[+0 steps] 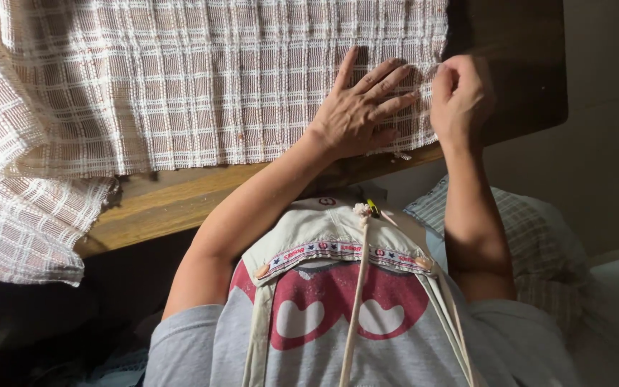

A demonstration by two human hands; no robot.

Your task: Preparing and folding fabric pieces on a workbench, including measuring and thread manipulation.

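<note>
A: What is nearest to the camera?

B: The person's own chest, with a grey shirt (pixel 309 337) that has a red and white print, and a beige apron bib (pixel 324 233) with a patterned band. Pale straps hang down from it. Beyond this the two bare forearms reach forward over the edge of the wooden desk (pixel 173 204).

A: And the hands?

B: The left hand (pixel 358 111) lies flat, palm down, on the checked woven cloth (pixel 223 79). Its fingers (pixel 385 86) are spread wide and point away and to the right, toward the cloth's right edge. I judge it presses the cloth so that it does not slide.

A: The right one?

B: The right hand (pixel 460 97) is just to the right of the left fingertips, at the right edge of the cloth. It is curled, with the fingers closed narrowly together, and it seems to pinch the edge or a thin thread there. The thing pinched is too small to tell for sure. The wrist is bent, and the forearm comes up almost straight from the body.

A: Where does the cloth lie?

B: Under the left fingers and far beyond them. It covers most of the desk, in brown and white checks, and to the left of the fingers it hangs in folds over the near edge. Right of the right hand the dark desk is in shadow.
</note>
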